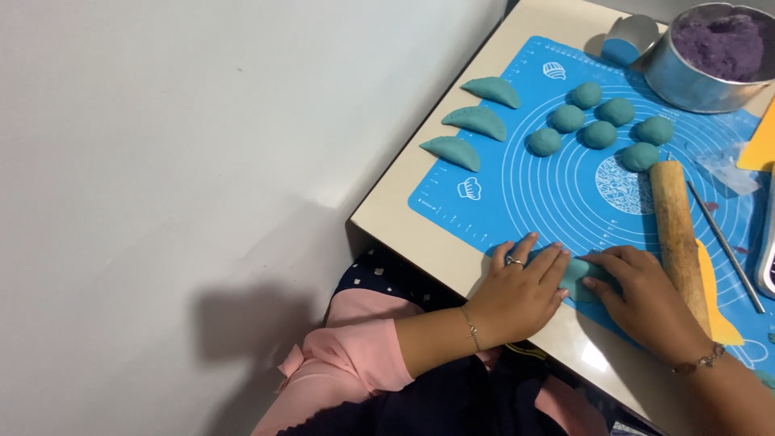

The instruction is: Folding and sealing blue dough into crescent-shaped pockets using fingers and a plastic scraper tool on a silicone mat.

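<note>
We see an evenly and fairly brightly lit scene, with soft light from above that leaves a broad blurred shadow on the pale floor (202, 242) at lower left. A small patch of glare sits on the table edge (593, 355) near us. Focus is acceptable but slightly soft throughout, and the frame sits tilted.

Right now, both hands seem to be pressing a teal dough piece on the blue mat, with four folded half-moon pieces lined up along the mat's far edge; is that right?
Not quite: the head view shows three folded half-moon pieces, not four. The rest holds: the left hand and right hand press a teal dough piece on the blue mat.
</note>
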